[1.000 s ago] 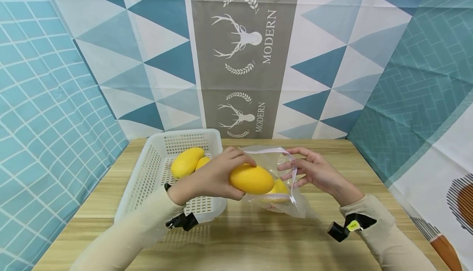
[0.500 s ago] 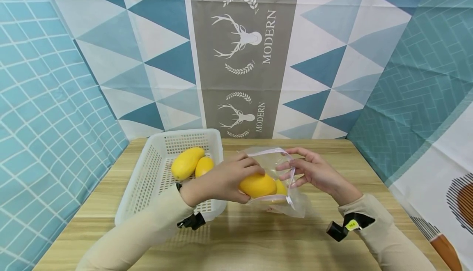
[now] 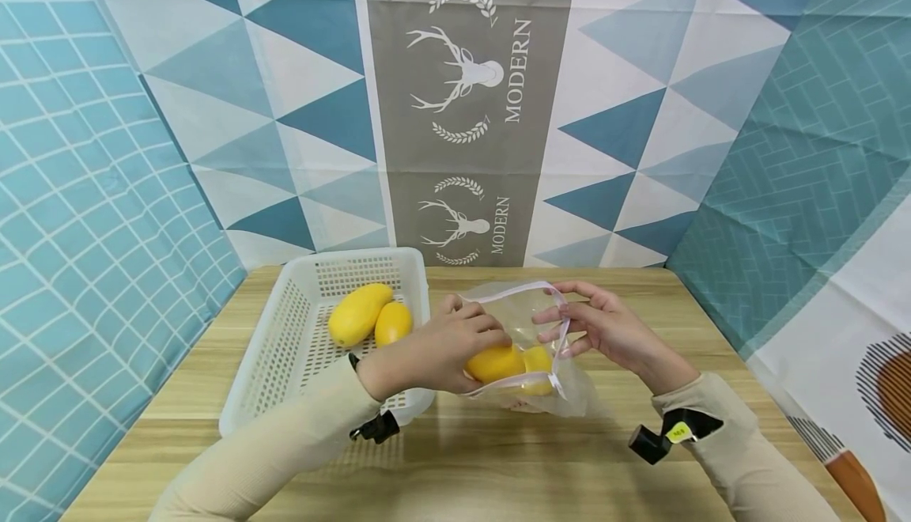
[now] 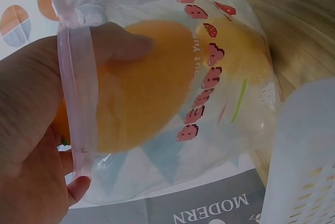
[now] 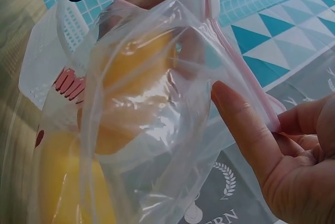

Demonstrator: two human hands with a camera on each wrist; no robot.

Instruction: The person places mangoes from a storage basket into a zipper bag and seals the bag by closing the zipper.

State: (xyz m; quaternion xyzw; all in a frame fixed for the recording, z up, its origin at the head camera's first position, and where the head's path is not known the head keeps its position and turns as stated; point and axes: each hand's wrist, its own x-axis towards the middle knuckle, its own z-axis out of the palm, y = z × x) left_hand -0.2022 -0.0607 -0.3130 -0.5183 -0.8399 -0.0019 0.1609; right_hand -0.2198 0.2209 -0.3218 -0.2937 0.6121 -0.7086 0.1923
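My left hand (image 3: 444, 352) grips a yellow mango (image 3: 493, 364) just inside the mouth of a clear zip bag (image 3: 571, 402). In the left wrist view, the thumb lies over that mango (image 4: 149, 93) behind the clear plastic, while some fingers stay outside the pink zip edge. Deeper in the bag lies another mango (image 3: 538, 362), partly hidden in the head view. On the far right of the bag's mouth, my right hand (image 3: 605, 328) holds the rim; in the right wrist view its fingers pinch the pink zip strip (image 5: 251, 88).
A white perforated basket (image 3: 249, 368) stands left of the bag, with two mangoes (image 3: 359, 315) lying in its back half. Under everything is a wood-grain table (image 3: 498, 474). Patterned cloth walls rise behind and at both sides.
The left hand has moved right and slightly down, carrying its mango from before the bag's opening to inside it. The right hand has kept its hold on the rim, nearly still.
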